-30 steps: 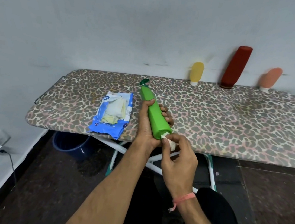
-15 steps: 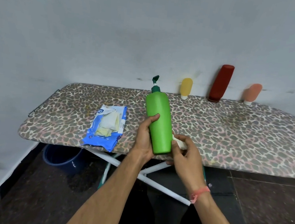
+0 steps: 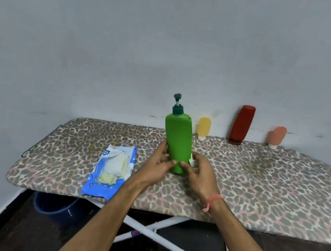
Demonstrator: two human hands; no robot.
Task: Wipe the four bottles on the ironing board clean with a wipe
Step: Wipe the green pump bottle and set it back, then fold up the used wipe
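Note:
A green pump bottle (image 3: 178, 139) stands upright on the leopard-print ironing board (image 3: 257, 177). My left hand (image 3: 157, 165) grips its lower left side. My right hand (image 3: 198, 173) holds the lower right side, with a white wipe (image 3: 193, 162) tucked between its fingers and the bottle. A yellow bottle (image 3: 203, 128), a dark red bottle (image 3: 241, 124) and a pink bottle (image 3: 276, 136) lean cap-down against the wall at the back of the board.
An open blue pack of wipes (image 3: 110, 170) lies on the board left of my hands. Under the board are white crossed legs (image 3: 148, 230) and a dark blue bucket (image 3: 56, 205). A wall socket sits low at the far left.
The green bottle went from tilted in my hands near the board's front edge to upright on the board, farther back. Both hands moved forward with it.

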